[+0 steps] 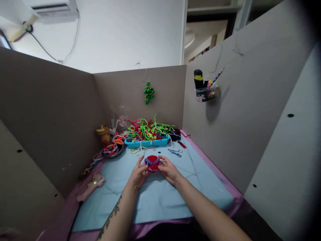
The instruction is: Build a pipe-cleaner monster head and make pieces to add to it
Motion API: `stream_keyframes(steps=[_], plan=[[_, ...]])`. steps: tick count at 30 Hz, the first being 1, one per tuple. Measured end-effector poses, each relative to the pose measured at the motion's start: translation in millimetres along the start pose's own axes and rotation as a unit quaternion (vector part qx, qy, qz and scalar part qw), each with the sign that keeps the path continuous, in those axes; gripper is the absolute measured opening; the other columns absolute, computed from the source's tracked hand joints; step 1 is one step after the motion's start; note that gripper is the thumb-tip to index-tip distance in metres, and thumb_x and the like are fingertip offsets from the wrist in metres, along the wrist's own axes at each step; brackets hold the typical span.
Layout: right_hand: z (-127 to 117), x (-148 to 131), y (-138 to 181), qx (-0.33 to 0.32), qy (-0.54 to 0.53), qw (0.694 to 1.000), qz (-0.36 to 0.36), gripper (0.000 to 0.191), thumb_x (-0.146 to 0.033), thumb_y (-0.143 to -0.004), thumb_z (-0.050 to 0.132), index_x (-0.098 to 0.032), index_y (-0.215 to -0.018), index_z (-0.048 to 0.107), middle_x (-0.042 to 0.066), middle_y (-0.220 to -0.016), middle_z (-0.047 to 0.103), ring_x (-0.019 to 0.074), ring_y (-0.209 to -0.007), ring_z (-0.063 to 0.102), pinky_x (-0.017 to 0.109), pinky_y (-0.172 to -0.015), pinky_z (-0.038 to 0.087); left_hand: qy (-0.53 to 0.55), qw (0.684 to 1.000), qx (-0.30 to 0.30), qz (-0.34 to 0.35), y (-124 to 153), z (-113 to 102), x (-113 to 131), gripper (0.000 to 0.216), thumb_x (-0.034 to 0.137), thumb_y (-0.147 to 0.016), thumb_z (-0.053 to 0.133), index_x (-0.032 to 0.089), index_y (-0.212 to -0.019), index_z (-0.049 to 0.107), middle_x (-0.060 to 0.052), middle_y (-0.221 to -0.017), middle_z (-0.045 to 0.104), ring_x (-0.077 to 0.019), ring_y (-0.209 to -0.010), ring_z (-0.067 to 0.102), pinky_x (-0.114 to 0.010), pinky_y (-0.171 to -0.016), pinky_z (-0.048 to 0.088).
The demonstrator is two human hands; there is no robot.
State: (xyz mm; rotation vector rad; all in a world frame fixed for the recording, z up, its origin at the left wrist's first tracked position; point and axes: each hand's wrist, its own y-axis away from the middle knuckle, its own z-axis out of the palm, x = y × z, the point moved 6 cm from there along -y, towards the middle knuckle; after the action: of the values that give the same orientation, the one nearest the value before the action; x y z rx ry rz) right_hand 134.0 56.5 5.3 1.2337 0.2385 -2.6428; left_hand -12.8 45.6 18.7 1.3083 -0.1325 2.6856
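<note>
Between my two hands is a small round red fuzzy piece (153,166) with a purple twisted band across it, apparently made of pipe cleaners. My left hand (138,174) pinches its left edge, thumb and fingers closed on it. On the opposite edge, my right hand (171,171) grips the same piece with its fingertips. Both hands hold it just above the light blue cloth (163,207). A pair of scissors (175,153) with blue handles lies beyond my right hand, near a small red flat item (182,144).
A blue basket (136,145) heaped with colourful pipe cleaners (147,129) stands at the back. Left of it is a metal bowl (117,154) of fuzzy pieces. A pink glue gun (92,187) lies at left. Grey partitions (140,100) surround the table; a clear cup (205,95) hangs at right.
</note>
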Motion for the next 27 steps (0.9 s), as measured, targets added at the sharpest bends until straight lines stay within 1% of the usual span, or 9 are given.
stream_keyframes(steps=[5,9,13,17,22,27], plan=[[0.1,0.8,0.2,-0.002,0.007,1.000,0.000,0.063,-0.015,-0.051,0.085,-0.024,-0.107,0.058,0.003,-0.101,0.068,0.0205,-0.090,0.066,0.033,-0.080,0.049,-0.012,1.000,0.006,0.008,-1.3,0.0,-1.3,0.079,0.007,-0.067,0.074,0.022,-0.132,0.032,-0.007,-0.102,0.071,-0.0189,-0.084,0.071,-0.030,-0.076,0.054],[-1.1,1.6,-0.2,0.001,0.008,1.000,0.000,0.064,-0.015,-0.051,0.085,-0.024,-0.108,0.057,0.003,-0.102,0.067,0.0203,-0.090,0.066,0.032,-0.079,0.049,-0.013,1.000,0.008,0.009,-1.4,-1.2,-1.9,0.079,0.006,-0.067,0.074,0.023,-0.132,0.033,-0.007,-0.105,0.070,-0.0194,-0.085,0.071,-0.031,-0.075,0.054],[-2.4,1.7,-0.9,0.004,0.010,1.000,-0.003,0.065,-0.015,-0.049,0.085,-0.023,-0.108,0.058,0.003,-0.102,0.067,0.0205,-0.090,0.066,0.033,-0.081,0.049,-0.003,1.000,0.007,0.007,-1.4,-3.2,-1.7,0.072,0.011,-0.068,0.073,0.022,-0.130,0.037,-0.008,-0.108,0.069,-0.0212,-0.088,0.070,-0.033,-0.075,0.054],[-2.5,2.0,-1.2,0.003,0.018,1.000,-0.005,0.065,-0.015,-0.050,0.085,-0.024,-0.108,0.058,0.003,-0.101,0.067,0.0218,-0.091,0.066,0.036,-0.084,0.048,0.001,1.000,0.008,0.011,-1.8,-4.6,-1.2,0.067,0.014,-0.070,0.072,0.021,-0.128,0.039,-0.008,-0.106,0.069,-0.0200,-0.085,0.070,-0.032,-0.073,0.054],[0.0,1.4,-0.4,-0.008,0.015,1.000,-0.008,0.064,-0.015,-0.049,0.085,-0.023,-0.106,0.059,0.003,-0.100,0.067,0.0209,-0.092,0.064,0.034,-0.084,0.047,-0.008,1.000,0.017,0.022,-3.1,-4.2,-1.4,0.069,0.013,-0.070,0.075,0.022,-0.128,0.037,-0.007,-0.103,0.070,-0.0183,-0.080,0.070,-0.028,-0.068,0.054],[-0.7,2.3,-0.7,-0.006,0.014,1.000,-0.005,0.064,-0.015,-0.049,0.085,-0.023,-0.106,0.058,0.003,-0.100,0.067,0.0199,-0.091,0.064,0.032,-0.081,0.048,-0.010,0.999,0.022,0.021,-3.2,-3.5,-1.9,0.071,0.012,-0.070,0.074,0.022,-0.128,0.036,-0.007,-0.101,0.070,-0.0173,-0.078,0.070,-0.028,-0.068,0.055]])
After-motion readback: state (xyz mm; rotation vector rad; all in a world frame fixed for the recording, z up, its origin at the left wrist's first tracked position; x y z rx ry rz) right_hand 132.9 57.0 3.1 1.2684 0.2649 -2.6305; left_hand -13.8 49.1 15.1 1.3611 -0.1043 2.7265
